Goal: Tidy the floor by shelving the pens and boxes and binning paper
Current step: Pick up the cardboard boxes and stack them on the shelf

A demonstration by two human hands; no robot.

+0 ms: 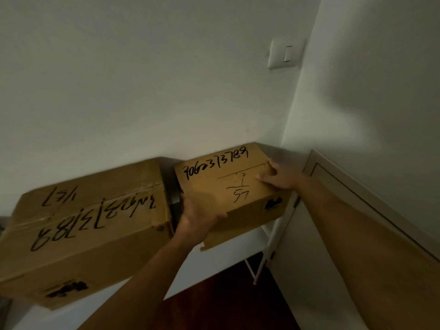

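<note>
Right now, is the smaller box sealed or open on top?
Shut: the smaller box shows flat, closed top flaps meeting at a seam. Both hands, left and right, grip its sides. Tape: cannot tell.

Small cardboard box, marker numbers on top, on white shelf beside larger taped box.

"57" on small box
</note>
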